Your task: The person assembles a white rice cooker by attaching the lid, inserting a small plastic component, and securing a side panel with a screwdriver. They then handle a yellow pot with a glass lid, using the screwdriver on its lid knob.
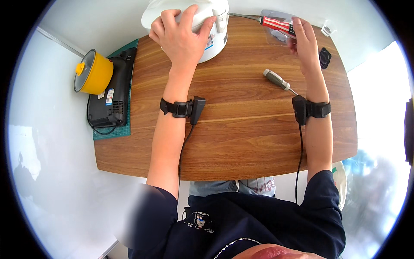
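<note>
Nearest the camera: dark navy shirt and the person's two bare forearms coming up from the lower edge over the near rim of the brown wood-grain tabletop (241, 142). Each wrist carries a black strap-on sensor band, left band (183, 108), right band (310, 108), each with a thin black cable trailing back toward the body.

Mid tabletop, right side: a grey-handled screwdriver (278, 80) lies flat, untouched, its shaft pointing toward the right wrist and passing close by the right forearm.

Left edge of the tabletop: a green cutting mat (113, 131) carries a black rectangular appliance (113, 93); a small yellow pot with a grey lid and yellow knob (92, 71) rests against it, tipped on its side.

Far edge: the white plastic rice cooker (211, 30) stands at the middle of the far rim. The left hand (181, 36) lies over its near side, fingers curled and pressed on the white body, steadying it. The right hand (304, 41) is closed around a red-and-white striped screwdriver handle (277, 25), fingers wrapped over its butt end; the metal shaft runs leftward and its tip meets the cooker's right side.

Beyond the right hand: a clear plastic tray (271, 36) lies partly under the handle, a small clear cup (328, 29) stands near the far-right corner, and a small black part (324, 57) lies just right of the right hand.
</note>
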### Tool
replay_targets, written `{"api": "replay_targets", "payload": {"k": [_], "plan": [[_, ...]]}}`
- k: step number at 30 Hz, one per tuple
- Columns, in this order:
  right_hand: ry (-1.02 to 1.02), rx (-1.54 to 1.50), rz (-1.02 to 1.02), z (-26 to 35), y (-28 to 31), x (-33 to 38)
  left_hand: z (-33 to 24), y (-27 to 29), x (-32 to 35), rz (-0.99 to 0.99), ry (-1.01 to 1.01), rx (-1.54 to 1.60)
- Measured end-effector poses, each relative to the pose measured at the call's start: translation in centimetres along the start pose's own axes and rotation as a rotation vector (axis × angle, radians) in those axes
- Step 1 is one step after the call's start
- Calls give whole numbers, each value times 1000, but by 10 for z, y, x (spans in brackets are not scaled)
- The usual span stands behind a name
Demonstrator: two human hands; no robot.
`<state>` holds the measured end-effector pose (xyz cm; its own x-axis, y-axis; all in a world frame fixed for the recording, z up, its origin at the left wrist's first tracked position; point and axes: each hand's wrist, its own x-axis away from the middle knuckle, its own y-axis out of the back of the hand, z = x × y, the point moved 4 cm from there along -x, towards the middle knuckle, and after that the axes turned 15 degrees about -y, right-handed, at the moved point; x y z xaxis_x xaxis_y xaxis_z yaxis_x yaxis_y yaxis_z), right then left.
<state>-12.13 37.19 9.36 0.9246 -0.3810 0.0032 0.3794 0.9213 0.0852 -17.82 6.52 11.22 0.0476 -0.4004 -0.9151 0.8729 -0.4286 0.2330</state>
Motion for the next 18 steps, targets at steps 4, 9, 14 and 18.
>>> {"api": "replay_targets", "payload": {"k": [4, 9, 14, 18], "plan": [[62, -18, 51, -2, 6, -1, -14, 20, -19, 92, 117, 79], [2, 4, 5, 0, -4, 0, -12, 20, -19, 40, 104, 80], [-13, 57, 6, -4, -2, -6, -10, 19, -17, 43, 107, 77], [19, -240, 34, -8, -8, 0, -11, 19, -18, 58, 111, 82]]}}
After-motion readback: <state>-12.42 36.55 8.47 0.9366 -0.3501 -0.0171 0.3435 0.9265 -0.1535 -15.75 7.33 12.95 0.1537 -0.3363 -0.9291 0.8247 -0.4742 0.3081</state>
